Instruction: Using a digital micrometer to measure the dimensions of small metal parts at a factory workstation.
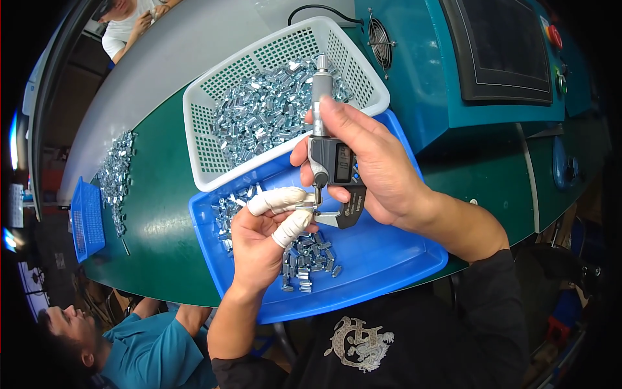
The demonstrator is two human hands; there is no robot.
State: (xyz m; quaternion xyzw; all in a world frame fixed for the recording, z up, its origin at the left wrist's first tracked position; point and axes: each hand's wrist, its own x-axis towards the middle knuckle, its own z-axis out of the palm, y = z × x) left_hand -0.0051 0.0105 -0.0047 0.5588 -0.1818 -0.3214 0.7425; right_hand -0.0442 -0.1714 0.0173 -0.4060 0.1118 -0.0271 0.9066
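My right hand (382, 168) is closed around a digital micrometer (341, 162), its thumb and fingers on the barrel near the thimble. The micrometer has a grey barrel, a small display and a dark frame, whose measuring gap points toward my left hand. White coverings wrap the thumb and a finger of my left hand (256, 249). That hand pinches a small shiny metal part (310, 205) at the micrometer's jaws. Whether both jaws touch the part I cannot tell. Beneath both hands lies a blue tray (389, 259), with several loose metal parts (308, 256) inside.
A white perforated basket (201, 155) heaped with metal parts (265, 110) rests beyond the tray. More parts (116, 172) lie at left beside a small blue basket (86, 220). A teal machine (414, 71) stands at right. One person (152, 350) sits lower left, another (126, 29) far left.
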